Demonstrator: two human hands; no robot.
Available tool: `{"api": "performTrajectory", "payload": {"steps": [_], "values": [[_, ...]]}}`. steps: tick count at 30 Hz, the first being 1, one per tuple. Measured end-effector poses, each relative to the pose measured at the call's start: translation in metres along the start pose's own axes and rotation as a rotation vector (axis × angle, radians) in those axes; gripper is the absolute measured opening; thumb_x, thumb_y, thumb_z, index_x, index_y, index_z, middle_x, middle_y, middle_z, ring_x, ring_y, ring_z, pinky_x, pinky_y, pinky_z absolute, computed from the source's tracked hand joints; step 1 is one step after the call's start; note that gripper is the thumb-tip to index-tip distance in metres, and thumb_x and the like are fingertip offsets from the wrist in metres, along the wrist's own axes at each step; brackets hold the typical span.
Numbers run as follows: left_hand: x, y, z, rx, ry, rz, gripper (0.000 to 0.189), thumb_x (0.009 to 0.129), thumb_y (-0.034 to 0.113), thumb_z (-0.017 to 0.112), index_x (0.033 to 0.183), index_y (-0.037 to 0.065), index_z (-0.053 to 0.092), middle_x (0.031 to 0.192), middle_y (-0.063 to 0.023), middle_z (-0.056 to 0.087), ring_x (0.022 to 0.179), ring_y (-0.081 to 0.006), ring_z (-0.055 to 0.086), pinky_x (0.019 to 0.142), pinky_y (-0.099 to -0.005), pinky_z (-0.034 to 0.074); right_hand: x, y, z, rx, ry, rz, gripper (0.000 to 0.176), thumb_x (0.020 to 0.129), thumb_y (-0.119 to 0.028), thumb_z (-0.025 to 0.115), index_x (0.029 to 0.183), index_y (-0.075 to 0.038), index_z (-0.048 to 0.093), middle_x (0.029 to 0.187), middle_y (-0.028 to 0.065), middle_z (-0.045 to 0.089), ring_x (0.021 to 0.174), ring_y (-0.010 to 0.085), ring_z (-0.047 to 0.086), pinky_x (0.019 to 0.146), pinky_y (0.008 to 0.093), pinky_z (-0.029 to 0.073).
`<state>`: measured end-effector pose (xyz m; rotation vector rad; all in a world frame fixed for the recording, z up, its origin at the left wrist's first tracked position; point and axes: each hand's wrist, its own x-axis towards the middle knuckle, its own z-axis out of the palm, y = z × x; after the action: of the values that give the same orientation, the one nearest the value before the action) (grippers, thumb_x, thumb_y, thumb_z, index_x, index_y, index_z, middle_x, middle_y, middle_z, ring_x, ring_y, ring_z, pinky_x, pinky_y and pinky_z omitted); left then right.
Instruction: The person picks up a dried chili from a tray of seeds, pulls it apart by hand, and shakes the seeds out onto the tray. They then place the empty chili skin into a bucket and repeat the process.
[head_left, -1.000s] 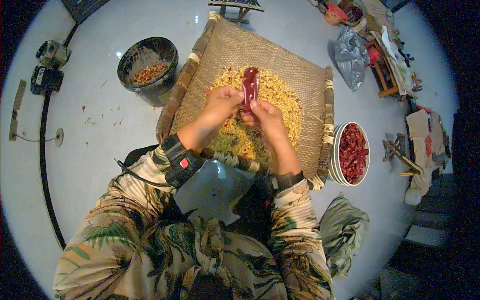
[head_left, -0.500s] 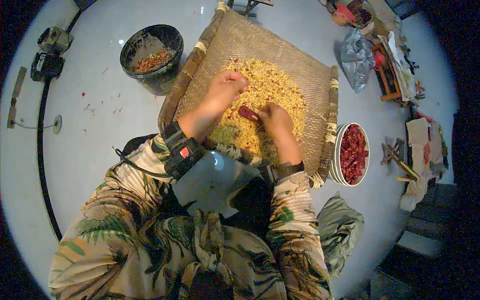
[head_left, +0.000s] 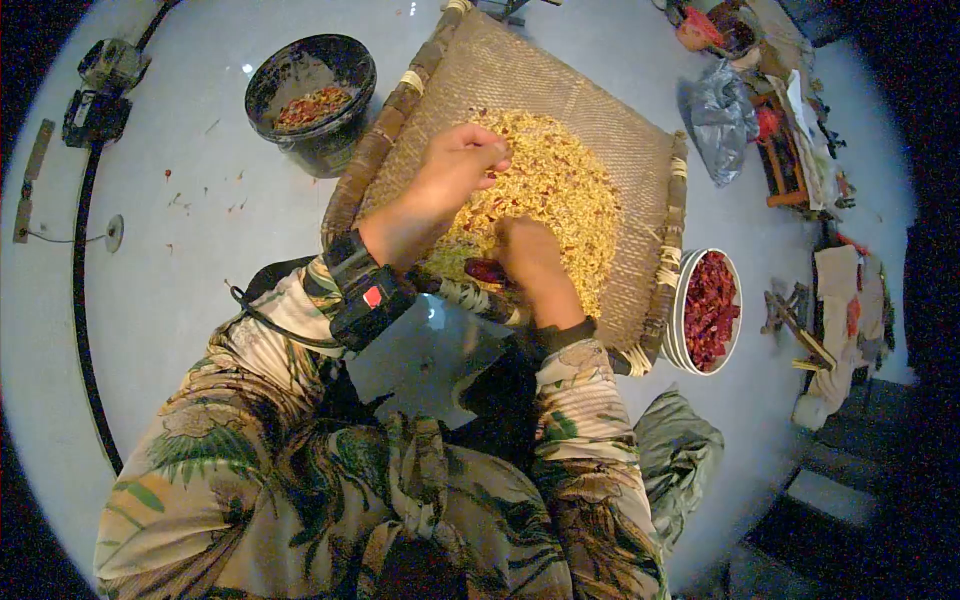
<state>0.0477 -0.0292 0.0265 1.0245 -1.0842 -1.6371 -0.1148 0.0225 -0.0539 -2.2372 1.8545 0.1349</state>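
Observation:
A large woven tray [head_left: 530,70] with a wooden frame slopes in front of me, carrying a wide heap of yellow seeds [head_left: 570,190] flecked with red bits. Over the heap's left side, my left hand [head_left: 465,165] is closed with thumb and fingertips together; I cannot tell what is in the pinch. My right hand [head_left: 532,258], slightly blurred, is curled low over the seeds near the tray's front edge. A dark red dried chili pepper [head_left: 484,270] sticks out at its left side, partly covered by the hand.
A black bucket [head_left: 350,150] with red and yellow scraps stands left of the tray. At the right, a white bucket [head_left: 673,330] is full of dried red chili pieces [head_left: 710,310]. Behind it lie a grey plastic bag [head_left: 718,125] and a small wooden stool [head_left: 800,325]; a green sack [head_left: 680,445] lies nearer me.
My right hand has moved down and left toward the tray's front edge, and the chili pepper has come lower with it. My left hand has shifted slightly right. The view has tilted a little.

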Motion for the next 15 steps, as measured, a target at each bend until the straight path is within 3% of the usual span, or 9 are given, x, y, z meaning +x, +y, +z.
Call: {"api": "performTrajectory", "payload": {"steps": [6,9,15], "values": [[-0.004,0.006,0.0,0.02,-0.034,0.005,0.02,0.09,0.024,0.053,0.095,0.006,0.058,0.088,-0.003,0.061,0.083,-0.0113,0.058,0.073,-0.025,0.048,-0.019,-0.006,-0.046,0.15,-0.277,-0.045,0.028,0.067,-0.024,0.07,0.088,-0.007,0.062,0.085,0.0168,0.063,0.084,0.0342,0.06,0.073,0.043,0.046],[-0.004,0.005,0.001,0.005,-0.045,0.007,0.019,0.09,0.024,0.053,0.095,0.006,0.058,0.089,-0.0029,0.061,0.083,-0.0111,0.059,0.074,-0.0253,0.048,-0.017,-0.009,-0.016,0.074,-0.22,-0.196,0.026,0.07,-0.027,0.069,0.086,-0.007,0.063,0.085,0.0176,0.063,0.084,0.0343,0.061,0.071,0.0434,0.046],[0.001,0.004,0.003,0.065,-0.051,-0.018,0.019,0.089,0.023,0.054,0.096,0.006,0.058,0.089,-0.0028,0.062,0.083,-0.0114,0.059,0.072,-0.0264,0.049,-0.003,-0.011,-0.003,0.058,-0.203,0.02,0.024,0.077,-0.031,0.062,0.086,-0.008,0.064,0.083,0.0172,0.064,0.082,0.034,0.061,0.071,0.0433,0.046]]}}
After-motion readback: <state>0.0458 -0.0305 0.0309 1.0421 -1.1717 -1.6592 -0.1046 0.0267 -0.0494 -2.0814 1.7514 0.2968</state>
